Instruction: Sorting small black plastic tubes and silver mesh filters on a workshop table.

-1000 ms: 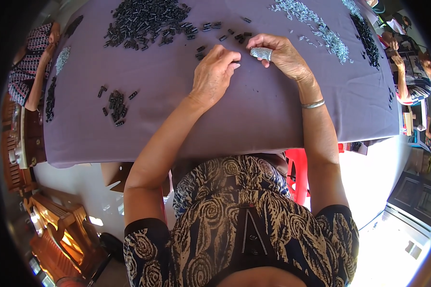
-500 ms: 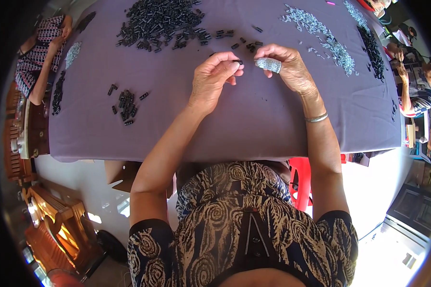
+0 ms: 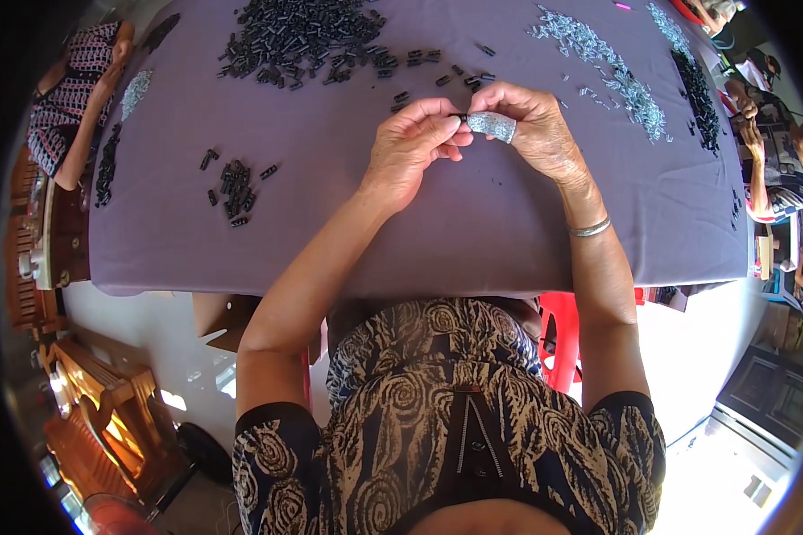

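Above the table my left hand [image 3: 406, 153] pinches a small black cylindrical piece [image 3: 459, 117] between thumb and fingertips. My right hand [image 3: 542, 135] is closed right beside it, its fingertips at the piece's right end. A silvery-grey, textured covering [image 3: 492, 127] appears to wrap the right thumb. Whatever the right fingertips hold is too small or hidden to make out. Beyond the hands lies a large heap of similar black pieces [image 3: 299, 40], with several strays near my fingers. A smaller group of black pieces [image 3: 236, 189] lies left of my left forearm.
A purple-grey cloth [image 3: 473, 241] covers the table. Small clear pieces [image 3: 633, 98] spread at the far right, beside a dark strip of pieces [image 3: 694, 102]. Other people sit at the left [image 3: 76, 98] and right sides. A red stool [image 3: 559, 339] shows below the table's edge.
My hands have come together: the black piece in the left hand has moved slightly right and now meets the right fingertips. The right hand has shifted a little to the left.
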{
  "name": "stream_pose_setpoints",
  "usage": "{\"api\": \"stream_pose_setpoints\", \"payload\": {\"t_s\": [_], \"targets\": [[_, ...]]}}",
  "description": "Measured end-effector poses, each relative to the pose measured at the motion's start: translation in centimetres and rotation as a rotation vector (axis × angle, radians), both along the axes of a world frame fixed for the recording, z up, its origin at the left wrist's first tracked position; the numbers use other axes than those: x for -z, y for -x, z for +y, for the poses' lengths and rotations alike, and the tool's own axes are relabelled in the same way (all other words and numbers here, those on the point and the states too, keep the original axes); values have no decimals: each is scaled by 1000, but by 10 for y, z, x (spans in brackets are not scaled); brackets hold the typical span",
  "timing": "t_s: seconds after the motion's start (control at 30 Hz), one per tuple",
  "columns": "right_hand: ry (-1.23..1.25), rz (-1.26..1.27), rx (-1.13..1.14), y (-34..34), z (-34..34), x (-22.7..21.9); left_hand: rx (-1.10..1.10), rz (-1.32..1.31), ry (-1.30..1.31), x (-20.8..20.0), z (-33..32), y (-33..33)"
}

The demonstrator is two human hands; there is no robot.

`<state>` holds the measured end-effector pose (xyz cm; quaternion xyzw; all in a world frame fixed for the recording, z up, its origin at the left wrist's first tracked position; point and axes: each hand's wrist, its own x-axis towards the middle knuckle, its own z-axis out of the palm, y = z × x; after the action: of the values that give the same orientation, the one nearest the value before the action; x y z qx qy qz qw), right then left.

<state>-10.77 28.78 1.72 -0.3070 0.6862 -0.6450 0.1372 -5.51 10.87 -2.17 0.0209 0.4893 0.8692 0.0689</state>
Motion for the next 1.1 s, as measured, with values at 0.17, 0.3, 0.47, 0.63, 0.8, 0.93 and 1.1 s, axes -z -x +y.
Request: {"api": "stream_pose_setpoints", "payload": {"t_s": [0.17,0.3,0.47,0.63,0.8,0.93,1.1], "targets": [[-22,47,28,1,-2,4,-5,-7,-2,1,0,1],[-11,47,50,0,-4,6,-19,4,34,-1,3,-1],[-58,-19,-28,-1,-3,2,-33,116,166,6,6,-2],[-166,-69,-57,0,4,-2,22,162,234,11,9,-5],[-215,-178,-112,1,4,-6,78,164,294,7,6,-8],[-117,-376,-112,3,6,0,117,180,255,7,8,-10],[-6,-293,33,7,-3,-1,-107,249,289,-8,-5,3]]}}
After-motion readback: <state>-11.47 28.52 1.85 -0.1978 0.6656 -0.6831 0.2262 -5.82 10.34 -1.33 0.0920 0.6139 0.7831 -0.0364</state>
